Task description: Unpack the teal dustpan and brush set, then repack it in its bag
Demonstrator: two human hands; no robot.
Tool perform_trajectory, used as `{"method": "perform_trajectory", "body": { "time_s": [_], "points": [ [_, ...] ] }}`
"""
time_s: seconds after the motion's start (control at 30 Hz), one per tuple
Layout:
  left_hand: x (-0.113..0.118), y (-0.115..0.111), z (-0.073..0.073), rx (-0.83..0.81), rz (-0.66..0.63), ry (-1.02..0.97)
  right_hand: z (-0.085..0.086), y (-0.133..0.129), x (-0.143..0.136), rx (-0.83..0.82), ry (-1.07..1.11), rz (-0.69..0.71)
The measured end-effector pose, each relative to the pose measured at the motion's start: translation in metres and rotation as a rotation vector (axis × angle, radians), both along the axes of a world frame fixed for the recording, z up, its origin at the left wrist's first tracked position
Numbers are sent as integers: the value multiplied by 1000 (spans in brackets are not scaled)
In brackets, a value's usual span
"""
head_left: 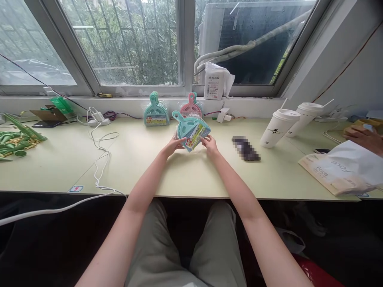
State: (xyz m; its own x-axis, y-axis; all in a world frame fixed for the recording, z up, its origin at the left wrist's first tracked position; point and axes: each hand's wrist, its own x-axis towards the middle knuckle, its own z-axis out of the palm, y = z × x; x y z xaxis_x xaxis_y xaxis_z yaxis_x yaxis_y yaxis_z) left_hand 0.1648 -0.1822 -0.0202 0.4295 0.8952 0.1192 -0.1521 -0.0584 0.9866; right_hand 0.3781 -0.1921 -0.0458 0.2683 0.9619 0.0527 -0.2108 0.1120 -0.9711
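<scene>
Going left to right. Far left of the frame: green scraps (18, 139) heaped on the tabletop (134, 159), a bottle (61, 104) behind them by the wall. Left of centre, white cable (98, 167) runs loose from a power strip (100, 121) and over the near edge, slack, probably to reach something below.

Upper centre: green pan (154, 111) standing handle up, apparently leaned on the wall under the window, likely because it wouldn't stand alone. Pink pan (190, 106) just right of it, same pose, probably same reason; lower part hidden behind the held one.

Centre: left grip (173, 147) pinching the lower left of the blue pan (191, 126), thumb in front, fingers partly hidden behind. Right grip (210, 146) pinching its lower right edge by the label (196, 136), thumb in front, other fingers mostly hidden. Held at both sides, I'd say to steady it and face the label this way. Blue pan lies between the two grips and mostly above them in frame, tilted, handle to upper left, raised in front of the pink pan.

Right of centre: blurred phone (247, 149) flat, clear of the right grip. Then two cups (279, 127) with straws, upright. Far right: paper bag (338, 167) lying flat, another person's hand (366, 136) behind it; what that hand does, can't tell.
</scene>
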Motion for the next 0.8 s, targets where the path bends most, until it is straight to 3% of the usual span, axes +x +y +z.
{"method": "perform_trajectory", "body": {
  "time_s": [0.1,0.27,0.47,0.6,0.8],
  "points": [
    [-1,6,-1,-41,9,11,2,0,2,-4,126,35],
    [-9,17,-7,-9,194,39,4,-2,1,22,149,162],
    [-11,15,-7,7,194,1,4,-6,0,131,158,199],
    [-11,19,-10,-36,194,-43,10,-8,1,91,149,141],
    [-23,37,-21,-179,422,-97,20,-14,-8,71,63,179]
  ]
}}
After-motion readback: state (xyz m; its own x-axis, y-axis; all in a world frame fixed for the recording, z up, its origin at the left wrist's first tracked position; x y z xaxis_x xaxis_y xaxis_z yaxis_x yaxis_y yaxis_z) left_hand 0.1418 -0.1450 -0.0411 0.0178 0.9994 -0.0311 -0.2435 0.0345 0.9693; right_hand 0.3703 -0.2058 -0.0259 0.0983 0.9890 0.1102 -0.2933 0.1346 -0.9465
